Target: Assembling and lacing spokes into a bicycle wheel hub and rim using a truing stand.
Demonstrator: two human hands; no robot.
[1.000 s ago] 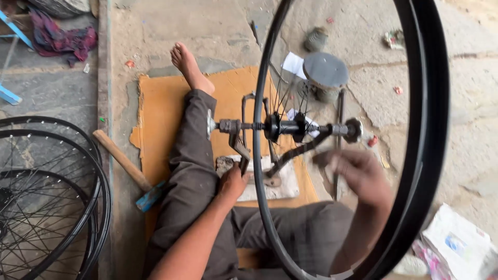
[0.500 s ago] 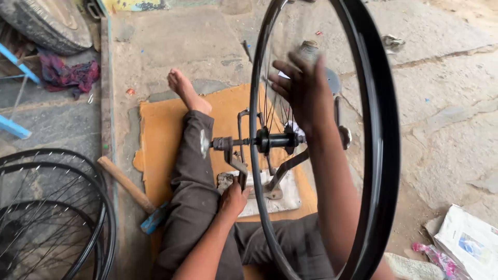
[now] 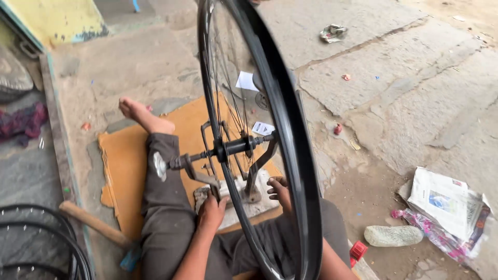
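A black bicycle wheel rim with thin spokes stands upright on a metal truing stand, its hub on the axle. My left hand grips the stand's left arm near the base. My right hand rests low behind the rim, by the stand's right leg, fingers curled; whether it holds anything is unclear. I sit on an orange cardboard sheet, left leg stretched out with a bare foot.
More black wheels lie at the lower left next to a wooden-handled tool. Papers, a grey stone and a small red piece sit at right on the concrete floor. A yellow wall stands at the top left.
My right hand has come down from the upper rim to the stand's base. The view has swung right and closer, so the rim now crosses the centre.
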